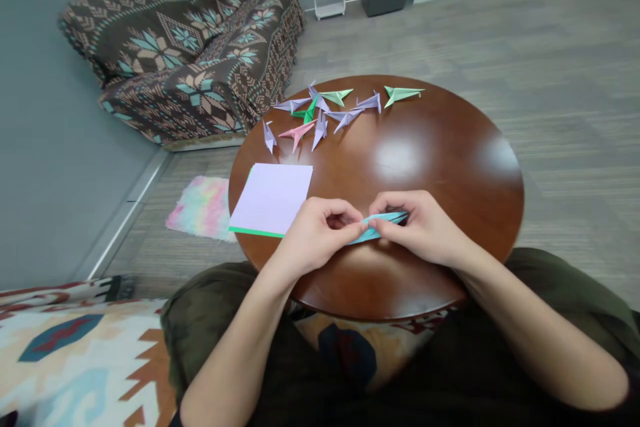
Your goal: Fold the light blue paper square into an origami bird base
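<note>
A narrow folded piece of light blue origami paper (373, 232) is held between my two hands, above the near half of the round table. My left hand (327, 227) pinches it on the left side with thumb and fingers. On the other side, my right hand (417, 223) grips it, thumb in front and fingers curled behind. The fingertips of both hands almost meet at its middle and cover part of the folds. Just left of my left hand lies a stack of square paper (275, 197), lilac on top with a green edge showing below.
Several folded paper figures stand along the far left of the brown table (450, 167), among them a pink figure (299, 135), a dark green figure (307, 112) and a pale green figure (400, 95). A patterned sofa (190, 53) and a fluffy pastel rug (200, 207) are to the left.
</note>
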Motion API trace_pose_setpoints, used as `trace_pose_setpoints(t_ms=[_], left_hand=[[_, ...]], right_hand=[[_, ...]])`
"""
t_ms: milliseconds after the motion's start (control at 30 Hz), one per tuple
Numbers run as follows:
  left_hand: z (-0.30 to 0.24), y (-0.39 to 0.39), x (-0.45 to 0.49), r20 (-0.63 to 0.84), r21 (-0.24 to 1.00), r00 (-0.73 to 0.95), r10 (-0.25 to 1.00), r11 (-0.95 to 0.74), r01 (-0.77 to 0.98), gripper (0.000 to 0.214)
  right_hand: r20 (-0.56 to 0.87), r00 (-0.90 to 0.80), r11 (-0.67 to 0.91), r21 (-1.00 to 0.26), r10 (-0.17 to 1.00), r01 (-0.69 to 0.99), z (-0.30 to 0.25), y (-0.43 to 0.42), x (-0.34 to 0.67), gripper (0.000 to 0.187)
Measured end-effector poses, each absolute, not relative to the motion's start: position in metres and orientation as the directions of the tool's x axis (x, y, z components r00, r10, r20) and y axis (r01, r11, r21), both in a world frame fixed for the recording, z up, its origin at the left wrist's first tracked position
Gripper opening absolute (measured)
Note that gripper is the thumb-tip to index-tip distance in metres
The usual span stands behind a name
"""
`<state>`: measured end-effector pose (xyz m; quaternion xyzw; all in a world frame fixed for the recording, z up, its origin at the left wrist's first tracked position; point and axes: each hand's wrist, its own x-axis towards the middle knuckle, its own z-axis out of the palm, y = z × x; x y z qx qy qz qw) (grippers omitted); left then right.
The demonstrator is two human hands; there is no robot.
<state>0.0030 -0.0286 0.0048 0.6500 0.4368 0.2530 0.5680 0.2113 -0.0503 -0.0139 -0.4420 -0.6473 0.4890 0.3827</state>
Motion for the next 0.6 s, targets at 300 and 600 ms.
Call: trace_pose_setpoints(t_ms=[300,600], left_hand=[[0.006,-0.024,-0.001,-0.221,0.959,0.501,0.837,0.095,0.266,0.022],[0.005,-0.014,-0.02,-0.257,0.943,0.463,0.848,0.117,0.31,0.023]], right_hand=[[0.111,-0.329,0.194,-0.954,0.938,0.23,-0.014,-0.049,0.213,0.013],[0.034,-0.299,0.099,-0.974,0.954,0.205,-0.019,-0.047,0.218,0.006]])
